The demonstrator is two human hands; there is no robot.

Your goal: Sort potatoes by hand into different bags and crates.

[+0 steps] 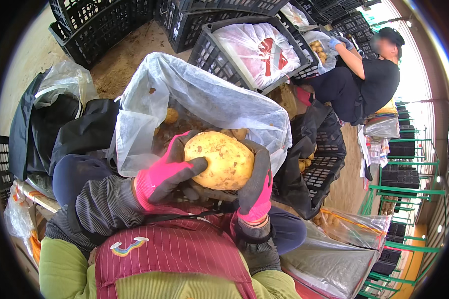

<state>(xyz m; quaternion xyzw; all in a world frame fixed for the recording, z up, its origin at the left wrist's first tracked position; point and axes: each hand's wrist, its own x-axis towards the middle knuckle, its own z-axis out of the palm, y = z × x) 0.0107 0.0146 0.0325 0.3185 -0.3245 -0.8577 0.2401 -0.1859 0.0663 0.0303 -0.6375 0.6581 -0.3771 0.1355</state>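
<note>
A large yellow potato (220,160) with patches of soil is held between my two gloved hands. My left hand (172,168), in a pink and dark grey glove, grips its left side, the thumb on its face. My right hand (256,179), in a matching glove, wraps round its right side. Beyond and below the potato stands a container lined with white non-woven fabric (209,88). Inside it lie a potato (171,116) at the left and more potatoes (240,133) behind the held one; my hands hide part of the inside.
At right is a black crate (327,157) with dark cloth and potatoes. A crate with a tied white liner (256,52) stands beyond. Black crates (97,30) are stacked at upper left. Black bags (86,127) lie left. A co-worker (374,74) sits upper right, handling potatoes.
</note>
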